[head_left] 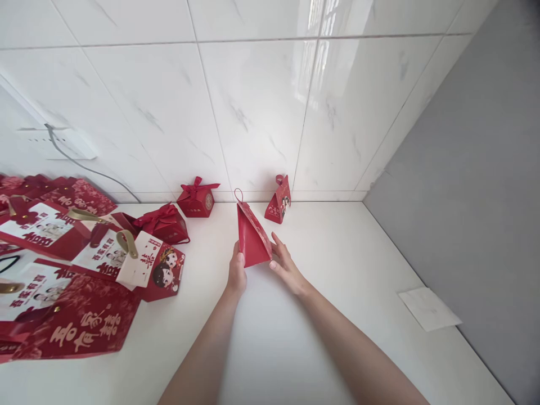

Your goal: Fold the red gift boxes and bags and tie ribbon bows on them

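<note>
Between my two hands a red triangular gift box (pixel 255 242) is held up over the white counter, a thin cord loop at its peak. Its plain red side faces me, and a patterned panel slopes down to the right. My left hand (pixel 237 273) grips the lower left edge, thumb in front and the other fingers mostly hidden. At the lower right corner, my right hand (pixel 289 270) has the edge between its thumb and fingers. Just behind, a similar small red box (pixel 278 201) with a ribbon loop and cartoon figures stands against the wall.
Left of my hands stand two red boxes with bows, one by the wall (pixel 196 201) and one nearer (pixel 164 224). Red and white gift bags (pixel 93 320) crowd the left side. A white paper (pixel 428 308) lies at right by the grey panel (pixel 464 197). A cable (pixel 101 173) hangs from the wall socket.
</note>
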A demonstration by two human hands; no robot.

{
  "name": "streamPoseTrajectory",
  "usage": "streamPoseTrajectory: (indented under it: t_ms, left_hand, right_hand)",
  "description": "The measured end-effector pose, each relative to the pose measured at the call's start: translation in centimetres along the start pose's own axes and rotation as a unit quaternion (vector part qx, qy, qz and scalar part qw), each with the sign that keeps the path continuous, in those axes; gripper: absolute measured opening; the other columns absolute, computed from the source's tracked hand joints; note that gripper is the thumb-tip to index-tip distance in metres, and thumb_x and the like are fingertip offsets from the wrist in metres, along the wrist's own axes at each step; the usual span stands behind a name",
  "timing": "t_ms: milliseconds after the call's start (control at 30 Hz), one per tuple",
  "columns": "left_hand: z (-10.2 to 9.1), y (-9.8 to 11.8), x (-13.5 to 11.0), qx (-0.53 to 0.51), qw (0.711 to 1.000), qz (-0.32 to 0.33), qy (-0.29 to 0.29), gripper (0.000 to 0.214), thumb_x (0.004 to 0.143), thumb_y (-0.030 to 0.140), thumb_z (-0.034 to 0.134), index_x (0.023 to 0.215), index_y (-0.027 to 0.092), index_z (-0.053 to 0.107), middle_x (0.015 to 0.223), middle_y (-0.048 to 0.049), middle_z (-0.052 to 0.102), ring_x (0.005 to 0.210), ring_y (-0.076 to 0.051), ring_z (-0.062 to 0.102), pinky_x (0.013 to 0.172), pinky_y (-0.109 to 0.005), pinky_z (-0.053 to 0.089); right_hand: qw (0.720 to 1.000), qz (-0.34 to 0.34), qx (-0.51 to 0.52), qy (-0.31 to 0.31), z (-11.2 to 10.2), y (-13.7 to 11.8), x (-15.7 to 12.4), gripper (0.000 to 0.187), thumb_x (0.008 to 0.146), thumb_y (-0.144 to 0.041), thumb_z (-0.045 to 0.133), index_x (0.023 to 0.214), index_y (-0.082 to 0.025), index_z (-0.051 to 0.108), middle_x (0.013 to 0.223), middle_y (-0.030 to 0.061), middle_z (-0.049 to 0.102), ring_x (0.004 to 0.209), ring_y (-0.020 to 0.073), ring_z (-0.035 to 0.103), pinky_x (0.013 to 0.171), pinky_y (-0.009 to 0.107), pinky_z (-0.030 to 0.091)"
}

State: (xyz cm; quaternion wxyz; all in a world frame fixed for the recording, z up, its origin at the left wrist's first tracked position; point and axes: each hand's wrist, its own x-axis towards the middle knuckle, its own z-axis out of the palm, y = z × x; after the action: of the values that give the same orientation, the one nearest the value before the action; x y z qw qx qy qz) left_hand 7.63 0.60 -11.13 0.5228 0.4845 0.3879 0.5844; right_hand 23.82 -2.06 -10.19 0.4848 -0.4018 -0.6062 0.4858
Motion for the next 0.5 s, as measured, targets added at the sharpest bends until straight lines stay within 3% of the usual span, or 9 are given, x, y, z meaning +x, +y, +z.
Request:
streamPoseTrajectory:
  t_ms: [133,300,500]
  left_hand:
    - [0.0,0.4,0.0,0.036,0.999,0.026,-0.031,0.058,0.087,0.057,0.042,0.133,0.022,0.047,0.132,-0.0098,0.055,0.119,-0.028,0.053,0.097,-0.041,0.045]
    - [0.0,1.1,0.1,0.098,0.994,0.028,-0.045,0.062,0.084,0.056,0.049,0.136,0.023,0.045,0.14,-0.0098,0.048,0.12,-0.029,0.052,0.099,-0.041,0.043]
    - [0.1,1.3,0.0,0.088,0.995,0.028,-0.043,0.063,0.083,0.057,0.051,0.135,0.022,0.046,0.141,-0.0109,0.048,0.127,-0.031,0.046,0.101,-0.041,0.041]
  right_hand:
    - [1.0,-0.005,-0.028,0.007,-0.1,0.3,0.2,0.081,0.086,-0.061,0.051,0.151,-0.03,0.016,0.156,0.0052,0.022,0.142,0.0249,0.025,0.118,0.051,-0.002]
    - [0.998,0.016,0.056,0.014,-0.1,-0.2,0.2,0.075,0.086,-0.058,0.053,0.149,-0.03,0.024,0.15,0.0075,0.035,0.138,0.0256,0.033,0.113,0.049,0.028]
    - [0.998,0.003,0.058,0.017,0.0,0.1,0.1,0.07,0.087,-0.054,0.055,0.146,-0.029,0.028,0.148,0.0081,0.038,0.135,0.0248,0.038,0.111,0.047,0.032]
